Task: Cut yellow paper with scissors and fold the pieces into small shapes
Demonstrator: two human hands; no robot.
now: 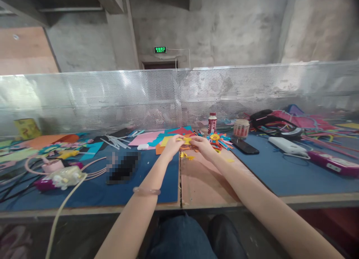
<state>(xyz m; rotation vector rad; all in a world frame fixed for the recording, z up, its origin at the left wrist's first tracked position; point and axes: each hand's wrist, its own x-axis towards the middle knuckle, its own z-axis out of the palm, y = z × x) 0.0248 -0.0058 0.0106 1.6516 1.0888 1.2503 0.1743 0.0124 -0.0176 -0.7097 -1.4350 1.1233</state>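
Between my two hands is a small piece of yellow paper (186, 140), pinched from both sides above the table. My left hand (174, 143) has its fingers closed on the paper's left end, and my right hand (202, 143) grips the right end. Yellow paper scraps (187, 156) lie on the bare wood just below. A paper flower (214, 137) with a yellow centre and orange and blue petals sits right of my right hand. Coloured paper sheets (148, 138) spread out behind and left of my left hand.
A red-capped bottle (212, 123), a jar (241, 128) and a black phone (244, 146) stand or lie to the right. A purple power strip (333, 162) is farther right. Cables and a plugged charger (53, 165) lie left. A perforated metal screen (112, 98) borders the table's back.
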